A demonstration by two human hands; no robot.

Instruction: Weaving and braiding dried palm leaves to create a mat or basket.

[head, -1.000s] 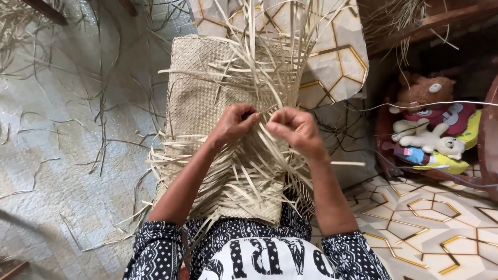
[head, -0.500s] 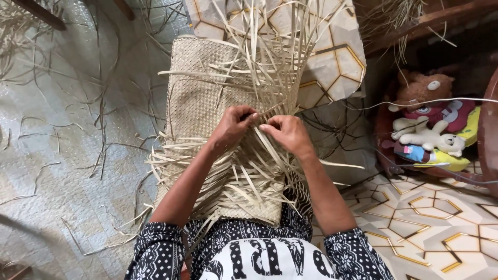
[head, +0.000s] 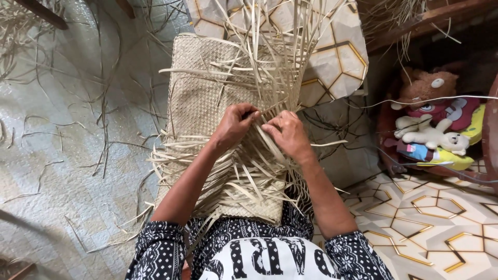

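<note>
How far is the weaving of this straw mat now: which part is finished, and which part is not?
Done: the pale woven straw mat has a tight, closed area at its far left. In hand: the left hand and right hand pinch strips at the middle of the mat. Left: the long loose straw strips fanning out beyond the hands and at the sides are not yet woven in.
</note>
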